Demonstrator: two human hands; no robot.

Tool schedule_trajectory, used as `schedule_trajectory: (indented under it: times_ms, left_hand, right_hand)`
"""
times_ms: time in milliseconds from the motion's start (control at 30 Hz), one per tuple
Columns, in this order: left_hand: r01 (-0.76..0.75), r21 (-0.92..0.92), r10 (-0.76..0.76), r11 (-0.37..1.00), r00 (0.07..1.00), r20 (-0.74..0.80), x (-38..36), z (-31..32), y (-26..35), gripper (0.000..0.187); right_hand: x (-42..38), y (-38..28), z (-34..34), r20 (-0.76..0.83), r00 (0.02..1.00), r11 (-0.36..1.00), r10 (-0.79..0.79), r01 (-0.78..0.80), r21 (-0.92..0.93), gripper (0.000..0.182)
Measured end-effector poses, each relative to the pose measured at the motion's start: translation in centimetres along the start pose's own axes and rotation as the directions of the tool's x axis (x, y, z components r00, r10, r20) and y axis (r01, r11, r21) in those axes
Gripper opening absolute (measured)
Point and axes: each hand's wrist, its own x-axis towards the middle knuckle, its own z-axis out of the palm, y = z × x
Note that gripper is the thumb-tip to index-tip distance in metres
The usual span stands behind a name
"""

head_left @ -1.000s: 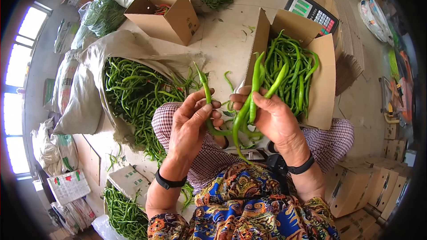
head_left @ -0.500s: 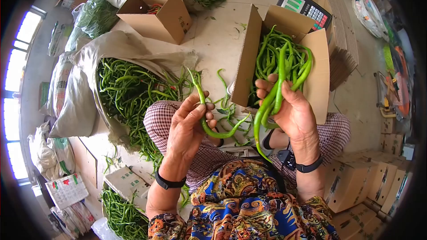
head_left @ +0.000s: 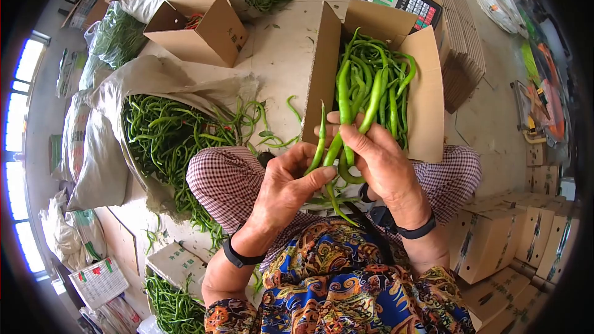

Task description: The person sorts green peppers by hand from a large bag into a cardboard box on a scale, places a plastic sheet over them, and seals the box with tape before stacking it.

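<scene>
My left hand [head_left: 286, 187] is closed on a thin green chili pepper [head_left: 322, 133], its tip pointing up. Close beside it, my right hand [head_left: 390, 164] grips a few long green chili peppers [head_left: 344, 96] that cross one another between the two hands. Some lower ends hang beneath the fingers, near my lap. Just beyond the hands stands an open cardboard box [head_left: 427, 80], with many green chili peppers [head_left: 396, 102] inside. Where the fingers overlap the peppers, part of each grip is hidden.
Left of my knee, a large sack [head_left: 111, 111] spills chili peppers [head_left: 161, 130] onto the floor. A smaller carton [head_left: 198, 40] holds something red. Behind the box sit a digital scale [head_left: 402, 0] and stacked flat cardboard [head_left: 461, 43]. Closed cartons [head_left: 486, 235] are piled at right.
My left hand has moved right, bringing its pepper against the ones in my right hand. The right hand has shifted slightly left and down. The whole view has turned a little.
</scene>
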Motion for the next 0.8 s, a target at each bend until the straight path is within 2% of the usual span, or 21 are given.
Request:
schedule_trajectory:
  times_ms: [33,67,100,167,200,267,300,333,400,433,467,533,567,600,667,700,733,767,800]
  left_hand:
    - [-0.029,0.109,0.030,0.994,0.999,-0.012,0.0,0.2,0.4,0.026]
    - [-0.011,0.126,0.013,0.992,1.000,-0.015,-0.4,0.2,1.4,0.028]
    - [-0.023,0.186,0.034,0.982,0.998,-0.055,-0.8,-0.1,2.0,0.028]
    - [-0.034,0.237,0.061,0.971,0.992,-0.108,-1.5,-1.3,2.1,0.025]
    - [-0.057,0.280,0.093,0.958,0.989,-0.117,-1.9,-1.6,2.3,0.022]
    - [-0.085,0.434,0.157,0.897,0.979,-0.132,-2.6,-2.6,1.4,0.018]
    - [-0.028,0.419,0.083,0.908,0.990,-0.114,-3.1,-2.9,1.1,0.016]
    - [-0.093,0.359,0.098,0.929,0.995,0.005,-3.6,-2.5,1.1,0.022]
    - [-0.044,0.555,-0.059,0.831,0.984,0.166,-4.4,-2.9,0.8,0.028]
    - [-0.128,0.593,-0.042,0.795,0.964,0.264,-4.3,-3.8,-1.0,0.032]
    - [-0.249,0.611,0.081,0.752,0.954,0.290,-4.0,-3.6,-1.5,0.028]
    - [0.036,0.412,-0.017,0.910,0.999,-0.049,-4.4,-2.6,-1.3,0.023]
    - [0.046,0.320,0.003,0.946,0.989,-0.151,-4.1,-1.8,-0.4,0.019]
    - [0.014,0.220,0.013,0.975,0.993,-0.118,-3.8,-2.4,-0.3,0.023]
    - [0.056,0.134,-0.038,0.989,0.990,-0.133,-2.9,-0.9,1.2,0.033]
    - [-0.020,0.134,0.034,0.991,0.994,-0.102,-2.2,0.7,1.9,0.037]
    - [-0.095,0.133,0.105,0.987,0.992,-0.073,-1.4,2.6,2.6,0.040]
    - [-0.056,0.105,0.063,0.993,0.996,-0.058,-0.6,4.1,3.6,0.044]
    - [-0.106,0.163,0.113,0.981,0.993,-0.030,0.6,4.5,3.3,0.041]
  right_hand:
    - [-0.5,-1.1,-0.2,0.026,0.998,0.988,0.061,-0.057,-0.144,0.035]
    - [-1.1,-2.2,-0.7,0.041,0.991,0.952,0.125,-0.108,-0.288,0.033]
    - [-1.4,-2.6,-1.4,0.032,0.992,0.952,0.120,-0.106,-0.286,0.033]
    - [-2.2,-3.1,-2.8,0.108,0.973,0.965,0.202,-0.179,-0.192,0.028]
    - [-2.8,-3.4,-3.3,0.111,0.972,0.976,0.209,-0.201,-0.080,0.027]
    - [-3.4,-3.3,-4.5,0.173,0.976,0.977,0.132,-0.158,0.144,0.030]
    - [-3.7,-2.9,-4.4,0.178,0.983,0.952,0.041,-0.092,0.291,0.036]
    - [-3.7,-2.8,-4.9,0.223,0.975,0.952,-0.011,-0.057,0.300,0.037]
    - [-4.1,-3.4,-5.8,0.209,0.978,0.950,-0.011,-0.055,0.308,0.034]
    - [-4.0,-3.4,-5.9,0.174,0.983,0.944,-0.054,-0.007,0.329,0.030]
    - [-4.0,-3.3,-5.9,0.139,0.988,0.919,-0.061,0.001,0.395,0.028]
    - [-3.9,-2.7,-6.0,0.123,0.989,0.947,-0.086,0.043,0.320,0.026]
    - [-4.1,-2.7,-5.3,0.102,0.992,0.959,-0.073,0.042,0.280,0.026]
    - [-4.2,-2.6,-4.7,0.061,0.996,0.972,-0.063,0.047,0.230,0.029]
    - [-4.2,-2.3,-4.1,0.099,0.993,0.998,-0.061,0.059,0.028,0.034]
    - [-4.7,-3.3,-3.0,0.035,0.999,0.984,0.036,-0.029,-0.178,0.037]
    - [-4.8,-3.9,-2.2,0.054,0.998,0.917,0.040,-0.015,-0.398,0.039]
    - [-4.3,-2.2,-2.0,0.121,0.981,0.840,-0.154,0.194,-0.506,0.039]
    - [-3.8,-0.7,-2.0,0.208,0.920,0.709,-0.333,0.389,-0.588,0.038]
